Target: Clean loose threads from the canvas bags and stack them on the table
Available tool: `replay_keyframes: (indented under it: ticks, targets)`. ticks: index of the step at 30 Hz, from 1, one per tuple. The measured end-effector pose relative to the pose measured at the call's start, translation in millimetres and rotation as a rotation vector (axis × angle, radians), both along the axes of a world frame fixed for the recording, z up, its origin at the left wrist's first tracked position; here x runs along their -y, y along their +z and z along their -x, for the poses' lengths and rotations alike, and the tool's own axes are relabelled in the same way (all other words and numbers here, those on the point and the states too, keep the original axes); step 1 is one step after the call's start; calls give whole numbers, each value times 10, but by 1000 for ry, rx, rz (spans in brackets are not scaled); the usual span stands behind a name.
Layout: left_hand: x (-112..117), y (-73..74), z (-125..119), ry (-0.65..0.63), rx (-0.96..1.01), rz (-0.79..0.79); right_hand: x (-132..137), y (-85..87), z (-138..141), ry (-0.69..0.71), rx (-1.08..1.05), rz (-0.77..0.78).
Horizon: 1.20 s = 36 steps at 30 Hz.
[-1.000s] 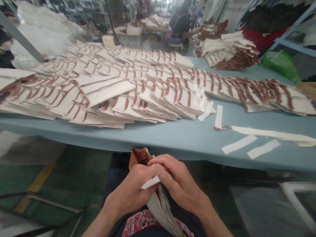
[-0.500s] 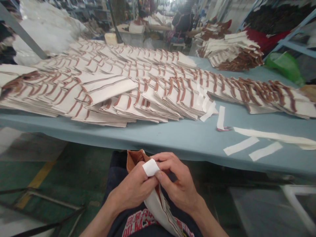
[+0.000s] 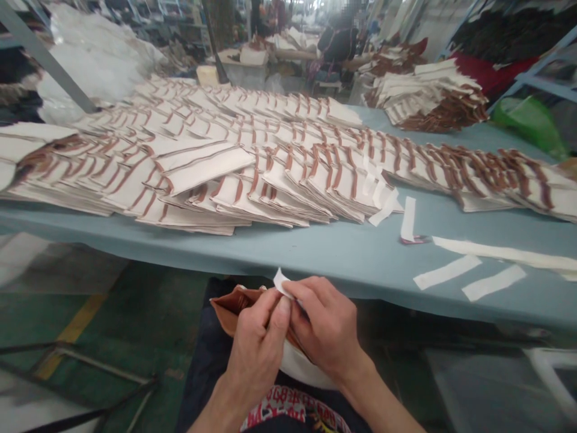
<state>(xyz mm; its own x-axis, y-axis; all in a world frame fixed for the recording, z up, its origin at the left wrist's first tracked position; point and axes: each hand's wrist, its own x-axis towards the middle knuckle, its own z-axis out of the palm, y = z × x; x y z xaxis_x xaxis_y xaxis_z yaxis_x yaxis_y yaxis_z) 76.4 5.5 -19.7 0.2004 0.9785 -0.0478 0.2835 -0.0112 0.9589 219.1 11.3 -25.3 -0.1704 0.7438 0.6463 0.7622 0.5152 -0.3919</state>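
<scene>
Blue-covered table (image 3: pixel 315 252) up front, loaded with overlapping rows of white, brown-trimmed pieces (image 3: pixel 202 174), loose strips (image 3: pixel 446 272) lying off to the right. Below its edge, over the lap, the left hand (image 3: pixel 256 349) grips a brown-and-white piece (image 3: pixel 229 304), and the right hand (image 3: pixel 327 331) pinches a small white strip (image 3: pixel 282 281) at its top.

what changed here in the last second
The white strip, pinched by the right hand, went from sticking out low between the hands to poking up above them. The brown-trimmed fabric piece in the left hand turned from hanging upright to lying flatter, brown end to the left. Both hands kept their hold. The blue table, the rows of trimmed pieces and the loose strips stayed put.
</scene>
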Motion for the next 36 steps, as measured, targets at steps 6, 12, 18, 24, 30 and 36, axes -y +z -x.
replay_keyframes:
  ticks: [6,12,18,24,30,36]
  targets:
    - [-47,-129,48,78,72,-3,58,94,-30,175,3,164]
    - [-49,-152,73,58,53,-11,45,91,-48,176,-337,255]
    - [-78,-80,114,-96,53,-64,18,37,-53,136,-586,480]
    - [29,-154,174,21,153,14,7,-82,52,123,-1046,597]
    - [90,-399,267,265,236,113,223,-555,231,-46,-1175,820]
    - [233,-540,437,97,104,258,587,-1113,515,-51,-1240,1069]
